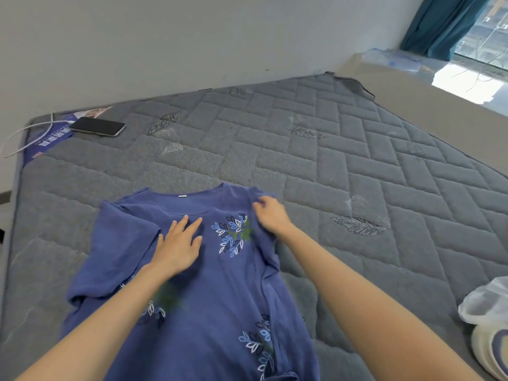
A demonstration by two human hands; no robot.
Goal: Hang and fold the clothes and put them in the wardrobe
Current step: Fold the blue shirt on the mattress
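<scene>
A blue leaf-print shirt (209,284) lies spread on the grey mattress (330,166), the left hand (178,246) pressed flat and open below its collar, the right hand (270,214) pinching its right shoulder fabric, a phone (98,126) far beyond its collar.

A bare grey quilted mattress (316,160) fills the room, a black phone (98,126) lying at its far left corner with a white cable (30,130) plugged in. A teal curtain (439,23) hangs by the window (489,37) at far right.
</scene>
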